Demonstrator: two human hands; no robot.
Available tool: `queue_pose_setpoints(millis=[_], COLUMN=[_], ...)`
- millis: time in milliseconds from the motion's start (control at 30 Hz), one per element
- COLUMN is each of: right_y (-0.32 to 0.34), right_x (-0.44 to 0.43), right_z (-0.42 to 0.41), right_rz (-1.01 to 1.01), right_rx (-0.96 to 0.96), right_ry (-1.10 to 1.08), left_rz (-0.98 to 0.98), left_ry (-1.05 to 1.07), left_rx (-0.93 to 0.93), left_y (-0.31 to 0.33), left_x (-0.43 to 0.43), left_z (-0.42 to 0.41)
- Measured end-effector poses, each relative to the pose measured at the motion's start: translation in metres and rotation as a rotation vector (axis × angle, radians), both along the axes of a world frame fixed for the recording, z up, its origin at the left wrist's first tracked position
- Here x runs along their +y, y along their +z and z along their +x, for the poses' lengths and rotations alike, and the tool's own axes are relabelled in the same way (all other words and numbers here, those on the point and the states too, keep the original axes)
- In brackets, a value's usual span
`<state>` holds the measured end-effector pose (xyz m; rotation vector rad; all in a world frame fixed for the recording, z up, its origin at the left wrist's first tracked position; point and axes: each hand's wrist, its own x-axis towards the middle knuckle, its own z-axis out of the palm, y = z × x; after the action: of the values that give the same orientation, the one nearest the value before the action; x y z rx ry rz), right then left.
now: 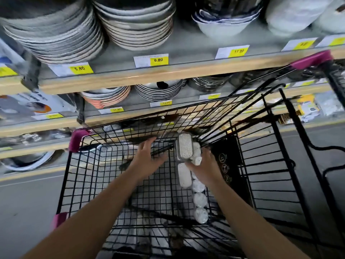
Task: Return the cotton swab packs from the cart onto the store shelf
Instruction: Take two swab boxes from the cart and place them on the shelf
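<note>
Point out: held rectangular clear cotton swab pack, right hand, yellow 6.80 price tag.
rectangular clear cotton swab pack [184, 146]: head view, centre of its white swab-filled face.
right hand [204, 166]: head view, back of the hand.
yellow 6.80 price tag [158, 60]: head view, on the digits.

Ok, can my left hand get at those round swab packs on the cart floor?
Probably yes. The left hand is open inside the cart, and the round swab packs lie uncovered in a row beside it; the right hand, gripping other packs, is not over them.

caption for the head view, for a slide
Right hand holds cotton swab packs inside the cart, left hand open, beside plate shelves.
</note>
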<state>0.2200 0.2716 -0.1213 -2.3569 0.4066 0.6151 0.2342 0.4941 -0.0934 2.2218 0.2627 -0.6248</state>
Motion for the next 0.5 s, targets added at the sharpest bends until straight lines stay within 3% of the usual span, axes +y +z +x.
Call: queue_pose_setpoints(millis=[267, 500], right_y=[-0.089, -0.130], right_x=[0.028, 0.043], right_z=[0.046, 0.061], right_rz=[-0.138, -0.363], right_rx=[0.012, -0.135], right_ry=[-0.113, 0.023], left_rz=[-0.050, -0.092], left_ry=[-0.094, -0.185], left_rx=[0.066, 0.066], left_y=[-0.095, -0.146], left_x=[-0.010, -0.027], left_z=[0.048, 0.072])
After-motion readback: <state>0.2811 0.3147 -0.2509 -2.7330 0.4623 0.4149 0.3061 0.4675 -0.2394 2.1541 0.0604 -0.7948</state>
